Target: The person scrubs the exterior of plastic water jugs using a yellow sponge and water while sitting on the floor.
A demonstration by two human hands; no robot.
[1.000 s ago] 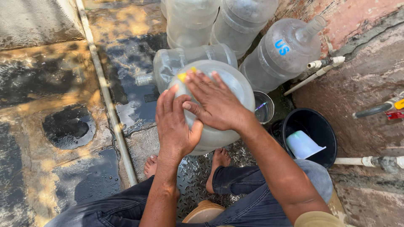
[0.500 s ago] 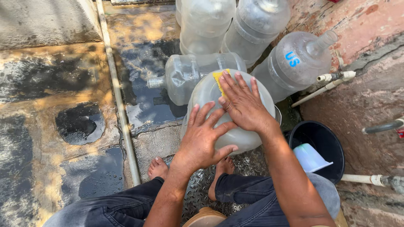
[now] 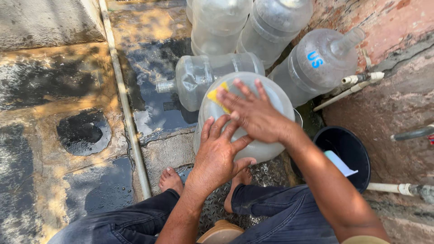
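A large clear plastic water jug [image 3: 266,97] stands between my knees with its flat bottom facing up at me. My left hand [image 3: 219,151] lies spread flat against its near side, steadying it. My right hand [image 3: 253,110] presses a yellow sponge [image 3: 216,96] onto the jug's bottom; only a corner of the sponge shows past my fingers.
Another clear jug [image 3: 203,79] lies on its side on the wet concrete behind. Three more jugs [image 3: 316,63] lean against the brick wall. A black bucket [image 3: 355,149] with a pale scoop stands at right. A thin pipe [image 3: 126,113] runs along the ground at left. My bare feet [image 3: 171,178] rest below.
My right hand with the sponge has slid across the jug's bottom from the left edge toward the middle. My left hand has shifted lower on the jug's side. The view has drifted.
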